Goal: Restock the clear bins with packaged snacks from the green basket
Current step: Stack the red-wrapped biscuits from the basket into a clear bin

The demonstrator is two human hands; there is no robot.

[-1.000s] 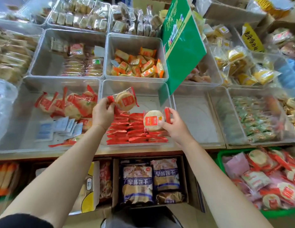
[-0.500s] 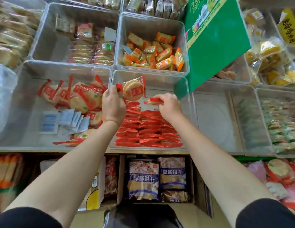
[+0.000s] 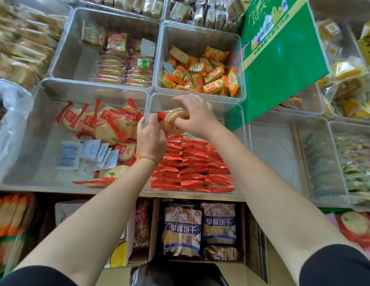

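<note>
A display counter carries a grid of clear plastic bins set edge to edge. The front centre bin holds neat rows of red-wrapped snacks; the wide bin to its left holds loose round cakes in red wrappers and small white sachets. Behind them, one bin holds stacked flat packets and another a heap of orange-wrapped pieces. To the right sits a bin with a bare floor, then bins of blurred greenish packets.

"早餐饼干" on two blue biscuit bags below the counter, green sign lettering too blurred to read
</note>
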